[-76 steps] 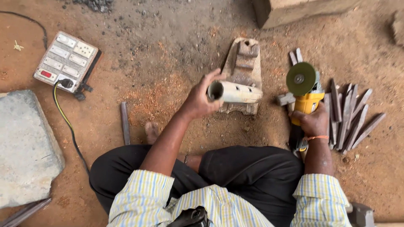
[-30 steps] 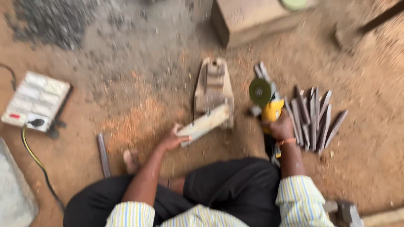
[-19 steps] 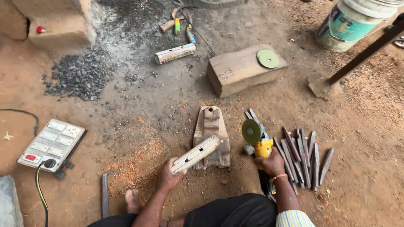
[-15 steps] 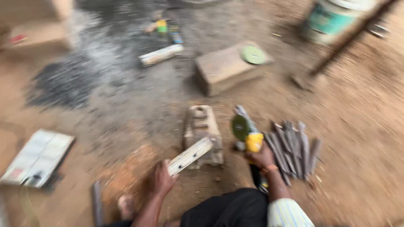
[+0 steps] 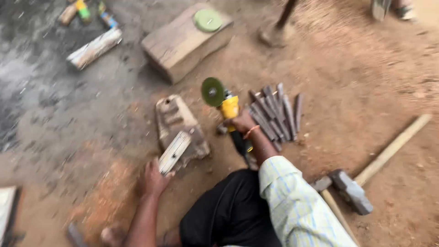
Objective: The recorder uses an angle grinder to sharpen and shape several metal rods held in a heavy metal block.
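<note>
left hand: fingers closed on the near end of a pale bar, long, flat-sided and straight, its surface dusty and off-white. the far end of the bar lies across a block, a chunky, weathered, brownish lump with a notched top, just ahead of this hand.

right hand: wrapped around the body of a grinder, yellow casing, black handle, round greenish disc at the far end, disc raised off the ground. a thin orange band sits on the wrist.

just right of the right hand: rods, a loose bundle of short dark grey metal lengths, rough and dull, laid side by side on the dirt.

well right of the right hand: a hammer, heavy grey head, long pale wooden handle.

well ahead of both hands: a slab, thick rectangular wood, with a flat green disc on top.

ground: reddish packed earth, orange sawdust near the left hand. view is motion-blurred.
</note>
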